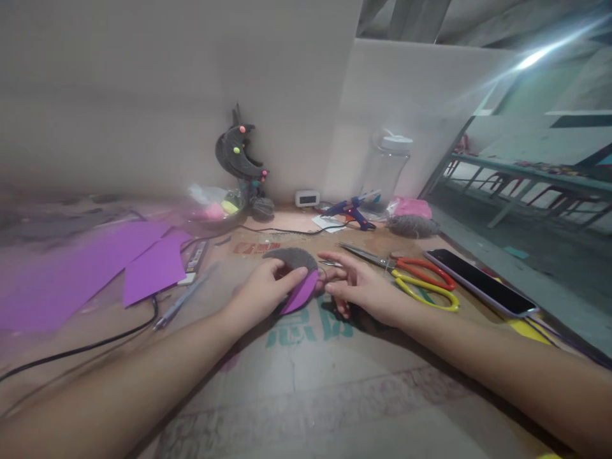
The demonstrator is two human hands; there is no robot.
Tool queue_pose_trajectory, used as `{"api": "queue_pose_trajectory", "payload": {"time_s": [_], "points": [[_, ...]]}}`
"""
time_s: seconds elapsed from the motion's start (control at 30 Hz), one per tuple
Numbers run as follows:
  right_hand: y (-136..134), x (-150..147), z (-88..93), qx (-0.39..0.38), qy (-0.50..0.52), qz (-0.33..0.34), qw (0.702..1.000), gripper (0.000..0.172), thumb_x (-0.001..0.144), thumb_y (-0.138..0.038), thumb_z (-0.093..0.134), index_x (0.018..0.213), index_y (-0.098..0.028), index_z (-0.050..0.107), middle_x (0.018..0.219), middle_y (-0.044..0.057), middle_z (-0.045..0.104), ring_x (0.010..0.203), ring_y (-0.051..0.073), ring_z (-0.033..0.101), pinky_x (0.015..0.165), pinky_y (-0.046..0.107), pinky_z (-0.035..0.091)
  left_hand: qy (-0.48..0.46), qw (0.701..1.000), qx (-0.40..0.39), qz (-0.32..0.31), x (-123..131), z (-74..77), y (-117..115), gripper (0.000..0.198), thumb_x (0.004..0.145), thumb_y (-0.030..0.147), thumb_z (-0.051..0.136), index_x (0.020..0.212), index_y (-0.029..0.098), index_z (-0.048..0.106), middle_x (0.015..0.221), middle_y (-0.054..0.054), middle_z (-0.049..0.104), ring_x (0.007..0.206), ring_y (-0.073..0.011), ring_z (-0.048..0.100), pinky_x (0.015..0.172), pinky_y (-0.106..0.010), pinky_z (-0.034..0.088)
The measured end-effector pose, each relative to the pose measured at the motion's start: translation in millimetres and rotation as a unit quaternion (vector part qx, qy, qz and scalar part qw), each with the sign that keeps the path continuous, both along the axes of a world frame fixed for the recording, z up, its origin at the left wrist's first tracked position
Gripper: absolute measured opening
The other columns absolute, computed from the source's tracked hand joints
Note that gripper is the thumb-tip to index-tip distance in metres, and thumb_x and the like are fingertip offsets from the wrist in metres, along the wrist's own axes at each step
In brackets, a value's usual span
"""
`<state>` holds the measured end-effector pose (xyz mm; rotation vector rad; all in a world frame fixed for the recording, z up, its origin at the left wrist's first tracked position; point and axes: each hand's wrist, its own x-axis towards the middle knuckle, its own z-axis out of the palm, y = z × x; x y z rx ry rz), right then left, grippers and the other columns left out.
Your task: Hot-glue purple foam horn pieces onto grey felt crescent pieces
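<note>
My left hand point(265, 293) is closed on a round grey and purple foam piece point(299, 274) held just above the cardboard-covered table point(306, 382). Its fingers curl over the grey top, with the purple face turned toward me. My right hand point(363, 290) sits just right of the piece, fingers stretched out and apart, fingertips close to the piece's right edge. Whether they touch it I cannot tell. Scissors with red and yellow handles point(415, 274) lie right beside my right hand.
Purple foam sheets point(119, 261) lie at the left, with a black cable point(95, 344) and a pen point(184, 296). A phone point(480, 280) lies at the right edge. A blue glue gun point(351, 210), clear jar point(387, 169), grey fluff point(411, 225) and black crescent ornament point(236, 153) stand at the back.
</note>
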<state>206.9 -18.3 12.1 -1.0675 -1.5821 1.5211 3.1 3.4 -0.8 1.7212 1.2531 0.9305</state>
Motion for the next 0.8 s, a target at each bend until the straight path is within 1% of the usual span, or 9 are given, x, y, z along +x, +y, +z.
{"api": "queue_pose_trajectory", "payload": {"time_s": [0.07, 0.13, 0.2, 0.3, 0.37, 0.43, 0.53, 0.63, 0.8], "points": [[2.2, 2.3, -2.5, 0.015, -0.011, -0.011, 1.0, 0.059, 0.078, -0.033, 0.068, 0.129, -0.02, 0.041, 0.071, -0.005, 0.06, 0.047, 0.008, 0.053, 0.046, 0.022, 0.043, 0.003, 1.0, 0.005, -0.001, -0.1, -0.8, -0.4, 0.041, 0.077, 0.055, 0.059, 0.088, 0.016, 0.068, 0.086, -0.006, 0.072, 0.081, -0.0242, 0.065, 0.069, -0.031, 0.046], [3.7, 2.7, -3.9, 0.05, -0.032, -0.03, 0.998, 0.047, 0.079, -0.033, 0.067, 0.12, -0.018, 0.05, 0.06, -0.008, 0.052, 0.049, 0.008, 0.052, 0.049, 0.022, 0.042, 0.013, 1.0, 0.012, -0.012, 0.1, -0.8, -1.3, 0.042, 0.076, 0.055, 0.059, 0.089, 0.016, 0.069, 0.087, -0.007, 0.073, 0.081, -0.0249, 0.065, 0.069, -0.031, 0.046], [4.6, 1.6, -5.4, 0.08, -0.055, -0.057, 0.994, 0.038, 0.077, -0.035, 0.068, 0.108, -0.017, 0.056, 0.059, -0.008, 0.049, 0.051, 0.008, 0.05, 0.05, 0.021, 0.041, 0.026, 0.999, 0.022, -0.023, 0.6, 0.2, -2.6, 0.041, 0.075, 0.054, 0.06, 0.088, 0.016, 0.07, 0.086, -0.007, 0.073, 0.08, -0.0255, 0.065, 0.069, -0.032, 0.046], [5.6, -0.4, -8.2, 0.092, -0.071, -0.077, 0.99, 0.029, 0.075, -0.038, 0.07, 0.091, -0.018, 0.058, 0.064, -0.006, 0.053, 0.053, 0.007, 0.049, 0.048, 0.021, 0.039, 0.036, 0.998, 0.035, -0.025, 1.4, 2.5, -4.4, 0.038, 0.073, 0.052, 0.061, 0.083, 0.016, 0.071, 0.082, -0.007, 0.072, 0.077, -0.0253, 0.064, 0.067, -0.032, 0.046], [6.2, -0.7, -9.3, 0.096, -0.076, -0.078, 0.989, 0.027, 0.075, -0.04, 0.07, 0.081, -0.017, 0.056, 0.064, -0.005, 0.053, 0.052, 0.007, 0.048, 0.048, 0.021, 0.038, 0.042, 0.998, 0.037, -0.023, 1.7, 3.6, -5.1, 0.038, 0.073, 0.052, 0.061, 0.082, 0.017, 0.071, 0.081, -0.007, 0.072, 0.076, -0.0251, 0.064, 0.067, -0.032, 0.046], [6.5, -0.1, -9.7, 0.102, -0.086, -0.08, 0.988, 0.026, 0.076, -0.04, 0.068, 0.077, -0.017, 0.055, 0.061, -0.006, 0.051, 0.051, 0.007, 0.046, 0.047, 0.021, 0.037, 0.049, 0.998, 0.036, -0.021, 1.7, 4.2, -5.4, 0.039, 0.073, 0.053, 0.061, 0.082, 0.016, 0.071, 0.081, -0.007, 0.072, 0.075, -0.025, 0.063, 0.067, -0.032, 0.045], [6.9, 1.1, -10.1, 0.111, -0.096, -0.089, 0.985, 0.027, 0.079, -0.042, 0.066, 0.077, -0.018, 0.056, 0.058, -0.006, 0.048, 0.05, 0.007, 0.043, 0.047, 0.021, 0.035, 0.062, 0.997, 0.037, -0.018, 1.4, 4.5, -5.7, 0.042, 0.073, 0.054, 0.06, 0.084, 0.016, 0.071, 0.082, -0.008, 0.072, 0.075, -0.0251, 0.063, 0.066, -0.033, 0.045], [7.7, 1.8, -11.6, 0.106, -0.077, -0.096, 0.987, 0.029, 0.078, -0.045, 0.066, 0.079, -0.018, 0.057, 0.057, -0.007, 0.047, 0.048, 0.007, 0.04, 0.046, 0.021, 0.031, 0.073, 0.997, 0.034, -0.019, 1.3, 4.2, -6.0, 0.043, 0.074, 0.055, 0.058, 0.084, 0.015, 0.071, 0.081, -0.008, 0.072, 0.074, -0.0255, 0.063, 0.064, -0.033, 0.044], [8.4, 0.7, -12.3, 0.084, -0.049, -0.107, 0.99, 0.032, 0.075, -0.046, 0.069, 0.08, -0.017, 0.058, 0.058, -0.007, 0.048, 0.047, 0.006, 0.037, 0.046, 0.021, 0.026, 0.034, 0.999, 0.028, -0.024, 1.7, 3.0, -6.1, 0.039, 0.071, 0.052, 0.063, 0.081, 0.015, 0.072, 0.079, -0.008, 0.073, 0.074, -0.0255, 0.064, 0.064, -0.032, 0.045]]}}
